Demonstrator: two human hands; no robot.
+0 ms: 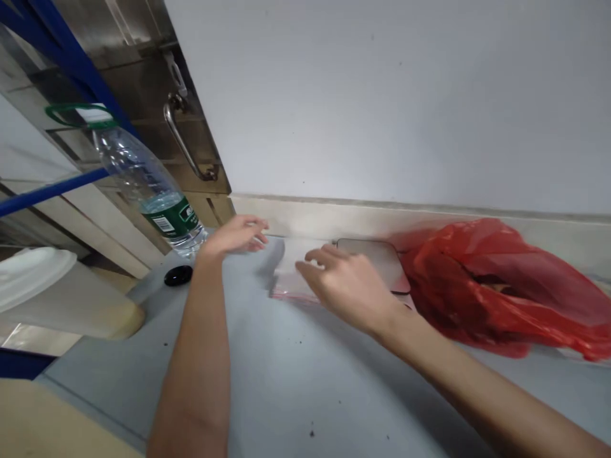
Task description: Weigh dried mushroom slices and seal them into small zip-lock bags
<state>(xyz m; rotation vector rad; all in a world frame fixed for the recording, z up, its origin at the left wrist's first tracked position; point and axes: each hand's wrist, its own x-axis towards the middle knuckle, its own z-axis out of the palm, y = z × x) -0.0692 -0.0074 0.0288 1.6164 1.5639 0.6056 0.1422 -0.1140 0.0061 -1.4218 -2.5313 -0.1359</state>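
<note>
My left hand (238, 234) hovers over the far part of the grey tabletop, just right of a large water bottle; its fingers are apart and hold nothing. My right hand (346, 280) is above a stack of thin white and pinkish sheets or packets (291, 280), fingers bent and slightly spread, with nothing visible in them. Whether its fingertips touch the stack I cannot tell. Behind the right hand lies a flat, grey, dark-rimmed rectangular object (377, 257), partly hidden by that hand.
A crumpled red plastic bag (477, 286) sits at the right against the wall. On the left are the water bottle (143, 178) with a green label, a black round cap (178, 275) and a lidded whitish tub (62, 299). The grey tabletop (277, 381) meets a white wall behind.
</note>
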